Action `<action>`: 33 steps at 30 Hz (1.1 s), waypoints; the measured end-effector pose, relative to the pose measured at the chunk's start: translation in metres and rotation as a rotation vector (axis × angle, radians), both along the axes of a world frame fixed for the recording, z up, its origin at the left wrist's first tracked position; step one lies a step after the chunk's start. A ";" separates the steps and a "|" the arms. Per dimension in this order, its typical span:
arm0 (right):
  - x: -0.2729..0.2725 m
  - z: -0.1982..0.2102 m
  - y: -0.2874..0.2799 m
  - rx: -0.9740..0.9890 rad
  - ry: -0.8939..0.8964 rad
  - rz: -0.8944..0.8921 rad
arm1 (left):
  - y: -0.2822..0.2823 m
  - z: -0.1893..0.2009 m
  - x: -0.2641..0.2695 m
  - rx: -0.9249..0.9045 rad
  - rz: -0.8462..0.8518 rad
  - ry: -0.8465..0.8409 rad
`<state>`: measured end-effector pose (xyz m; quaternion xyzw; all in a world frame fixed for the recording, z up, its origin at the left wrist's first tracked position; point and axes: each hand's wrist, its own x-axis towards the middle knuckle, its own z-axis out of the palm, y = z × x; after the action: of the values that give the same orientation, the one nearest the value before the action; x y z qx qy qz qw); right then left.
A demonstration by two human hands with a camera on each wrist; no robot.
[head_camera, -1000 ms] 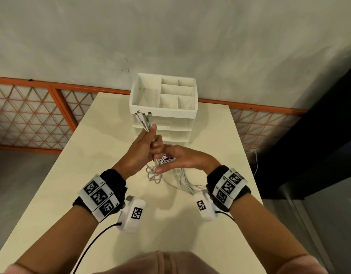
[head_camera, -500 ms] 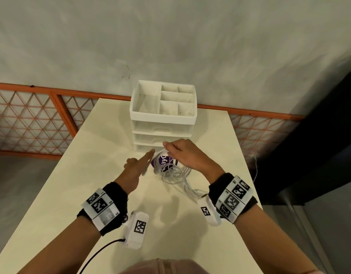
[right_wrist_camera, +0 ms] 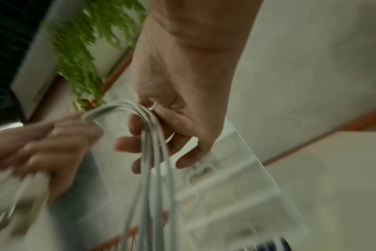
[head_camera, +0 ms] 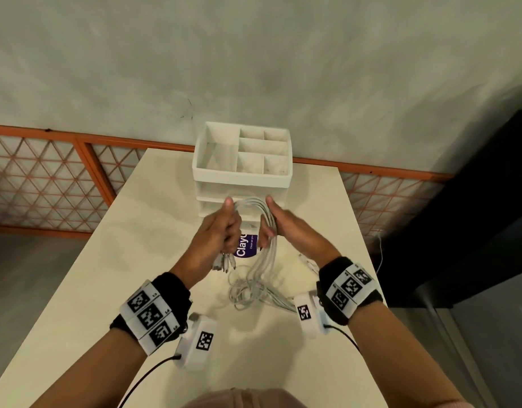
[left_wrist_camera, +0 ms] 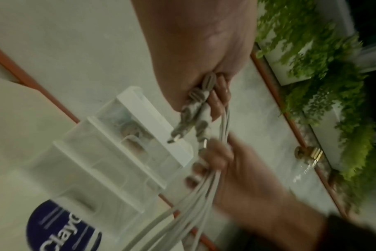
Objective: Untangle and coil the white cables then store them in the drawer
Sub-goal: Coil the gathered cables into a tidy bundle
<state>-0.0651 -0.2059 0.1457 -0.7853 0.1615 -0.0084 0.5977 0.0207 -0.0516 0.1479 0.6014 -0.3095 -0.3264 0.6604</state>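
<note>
Arching between both hands at the centre of the head view, the white cables [head_camera: 255, 206] loop before the drawer unit [head_camera: 242, 169], slack heaped on the table [head_camera: 92, 278]

Left wrist view: left hand [left_wrist_camera: 202, 51] grips the plug ends (fingers curled)

Right wrist view: right hand [right_wrist_camera: 178, 95] fingers hook round the strands

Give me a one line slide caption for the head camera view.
Both hands, left hand and right hand, hold white cables arched before the drawer organizer.
</note>
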 end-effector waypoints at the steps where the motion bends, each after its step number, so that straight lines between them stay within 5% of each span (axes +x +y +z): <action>1: -0.002 -0.012 0.002 0.059 0.016 0.021 | 0.000 0.002 0.005 -0.018 0.016 -0.001; 8: 0.007 -0.021 0.019 0.261 -0.065 -0.317 | 0.003 -0.019 0.001 0.055 -0.018 -0.067; 24: 0.017 -0.021 0.029 0.231 0.021 -0.178 | -0.017 -0.036 -0.006 0.058 0.010 -0.122; 27: 0.010 -0.011 0.028 0.101 0.014 -0.085 | -0.021 -0.028 -0.005 0.010 0.088 -0.176; 33: -0.013 -0.010 0.021 -0.110 0.102 0.076 | -0.018 -0.020 0.034 -0.037 0.497 -0.289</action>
<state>-0.0780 -0.1853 0.1354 -0.8218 0.1611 0.0455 0.5446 0.0546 -0.0693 0.1278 0.6871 -0.2494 -0.0597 0.6798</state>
